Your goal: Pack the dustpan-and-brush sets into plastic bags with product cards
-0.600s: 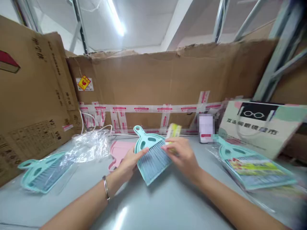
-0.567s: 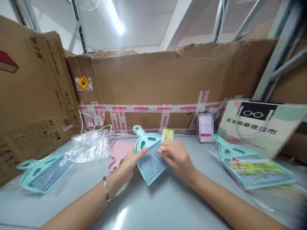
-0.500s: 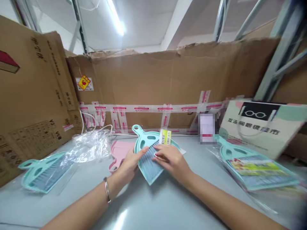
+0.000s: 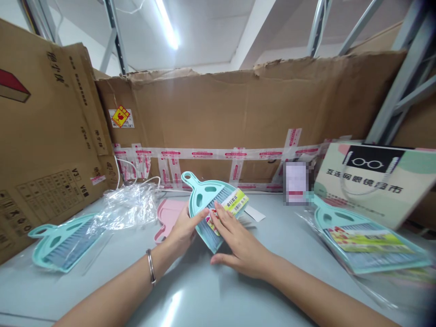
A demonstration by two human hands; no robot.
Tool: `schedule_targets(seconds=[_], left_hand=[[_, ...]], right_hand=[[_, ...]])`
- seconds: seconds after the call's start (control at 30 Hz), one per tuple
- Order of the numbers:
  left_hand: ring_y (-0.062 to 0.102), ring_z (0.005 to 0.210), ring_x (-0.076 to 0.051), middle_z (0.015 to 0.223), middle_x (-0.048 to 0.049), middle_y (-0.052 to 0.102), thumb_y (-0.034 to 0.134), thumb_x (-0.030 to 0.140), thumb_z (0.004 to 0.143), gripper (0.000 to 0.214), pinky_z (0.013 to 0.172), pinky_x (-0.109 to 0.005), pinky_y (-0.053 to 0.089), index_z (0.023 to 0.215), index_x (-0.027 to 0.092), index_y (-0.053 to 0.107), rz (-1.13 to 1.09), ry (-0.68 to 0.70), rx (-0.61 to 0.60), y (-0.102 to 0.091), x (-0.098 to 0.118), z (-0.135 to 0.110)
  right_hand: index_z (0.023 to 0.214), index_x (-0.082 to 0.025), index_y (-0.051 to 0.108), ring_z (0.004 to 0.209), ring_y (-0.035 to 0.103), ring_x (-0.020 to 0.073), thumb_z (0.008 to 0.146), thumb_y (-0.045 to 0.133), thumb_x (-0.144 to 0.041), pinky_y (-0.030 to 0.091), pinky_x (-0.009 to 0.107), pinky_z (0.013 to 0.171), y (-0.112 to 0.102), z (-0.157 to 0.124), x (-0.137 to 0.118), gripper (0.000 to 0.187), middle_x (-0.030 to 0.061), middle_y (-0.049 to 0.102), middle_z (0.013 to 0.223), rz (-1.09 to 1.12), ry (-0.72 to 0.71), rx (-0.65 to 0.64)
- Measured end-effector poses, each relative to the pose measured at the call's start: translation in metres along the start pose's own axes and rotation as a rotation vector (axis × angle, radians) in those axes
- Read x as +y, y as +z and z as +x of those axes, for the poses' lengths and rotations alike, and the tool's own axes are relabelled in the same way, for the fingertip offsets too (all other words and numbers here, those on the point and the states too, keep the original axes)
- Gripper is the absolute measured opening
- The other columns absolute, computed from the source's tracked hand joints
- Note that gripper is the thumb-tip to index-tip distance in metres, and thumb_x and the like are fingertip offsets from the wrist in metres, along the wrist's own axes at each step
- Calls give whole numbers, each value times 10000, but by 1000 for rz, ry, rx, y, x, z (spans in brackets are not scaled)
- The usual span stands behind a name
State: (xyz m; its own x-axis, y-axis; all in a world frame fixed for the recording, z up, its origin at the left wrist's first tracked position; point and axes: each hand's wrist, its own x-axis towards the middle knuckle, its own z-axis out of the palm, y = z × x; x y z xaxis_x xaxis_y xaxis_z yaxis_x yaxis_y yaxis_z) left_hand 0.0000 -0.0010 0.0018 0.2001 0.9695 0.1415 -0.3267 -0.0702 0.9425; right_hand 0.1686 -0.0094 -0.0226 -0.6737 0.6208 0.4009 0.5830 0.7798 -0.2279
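Near the middle of the table, my left hand (image 4: 182, 231) grips the left edge of a turquoise dustpan (image 4: 195, 196), thumb on top. The dustpan is tilted, its looped handle up and to the left. A brush with grey-blue bristles (image 4: 220, 196) lies in it. Across the bristles runs a yellow-green printed label (image 4: 238, 202). My right hand (image 4: 240, 245) lies on the lower part of this label, its fingers stretched out flat and the thumb apart. Behind my left hand lies a pink plastic piece (image 4: 167, 215), partly covered.
A bagged turquoise dustpan (image 4: 57, 245) lies at the left beside crumpled clear plastic (image 4: 131, 204). More labelled dustpan sets (image 4: 371, 245) lie at the right, before a paper bag (image 4: 368, 190). A white slip (image 4: 255, 213) sits behind my right hand. Cardboard (image 4: 211, 113) walls the back.
The label, upright at the brush's upper end before, now lies slanted along the bristles. My right hand has gone from bent fingers to flat on it. The dustpan has shifted slightly up and left.
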Motion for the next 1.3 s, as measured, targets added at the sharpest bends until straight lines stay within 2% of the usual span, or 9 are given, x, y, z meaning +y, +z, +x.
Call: schedule_targets(seconds=[0.2,0.4,0.63,0.8,0.87,0.97,1.1,1.2,1.3], left_hand=[[594,992,-225,1138,-90,618,684,216,724,632,836,-326,471,1291,235,404,8,35,-101,3,0,-2],[608,935,-214,1059,-77,643,703,140,670,616,797,-315,485,1229,205,452,29,-8,-45,4,0,-3],[639,833,-221,1014,-89,655,717,156,635,582,747,-343,509,1166,181,481,-55,-15,29,1,10,-2],[624,885,-229,1057,-88,640,729,183,627,586,788,-352,490,1166,197,500,-38,-25,-48,5,7,-5],[617,886,-224,1049,-89,638,721,219,644,531,785,-352,483,1137,191,525,23,-41,-107,5,6,-3],[603,893,-231,1002,-94,644,679,346,693,437,781,-364,468,1081,187,558,295,11,-98,-10,18,4],[544,963,-287,972,-132,618,559,480,756,357,847,-424,405,930,169,586,1166,386,485,-61,56,16],[479,1035,-389,1051,-246,561,541,418,769,400,807,-504,391,985,81,545,1776,215,815,-106,72,18],[517,993,-400,1022,-274,566,574,232,724,312,719,-444,430,965,34,558,1955,-113,774,-138,72,18]], right_hand=[[1425,-127,-95,1360,14,261,808,471,-544,174,475,1088,-4,-3,-9,935,176,-29,1482,54,25,13],[1436,-141,1,1361,11,280,761,534,-555,126,493,1095,-2,-4,-17,954,169,-12,1489,242,124,31],[1292,-269,300,1255,382,209,723,648,-421,375,370,1001,-18,3,-5,685,91,378,1384,1088,611,976],[1101,-194,522,923,623,222,671,713,-351,533,343,763,-23,8,-7,496,71,653,1039,1716,734,527],[1097,-188,529,852,646,214,654,733,-263,549,329,704,-22,9,-11,494,59,677,983,1752,748,521],[1079,-176,541,787,662,199,630,741,-179,557,298,653,-21,8,-13,491,48,696,927,1726,822,595],[1025,-166,569,751,670,186,638,730,-165,559,277,645,-19,5,-10,419,41,708,882,1717,864,636],[950,-151,589,749,671,198,631,733,-171,562,293,650,-18,4,-9,351,54,710,870,1705,866,601],[903,-148,600,747,670,203,621,740,-184,562,306,657,-18,3,-11,317,55,710,858,1703,853,563]])
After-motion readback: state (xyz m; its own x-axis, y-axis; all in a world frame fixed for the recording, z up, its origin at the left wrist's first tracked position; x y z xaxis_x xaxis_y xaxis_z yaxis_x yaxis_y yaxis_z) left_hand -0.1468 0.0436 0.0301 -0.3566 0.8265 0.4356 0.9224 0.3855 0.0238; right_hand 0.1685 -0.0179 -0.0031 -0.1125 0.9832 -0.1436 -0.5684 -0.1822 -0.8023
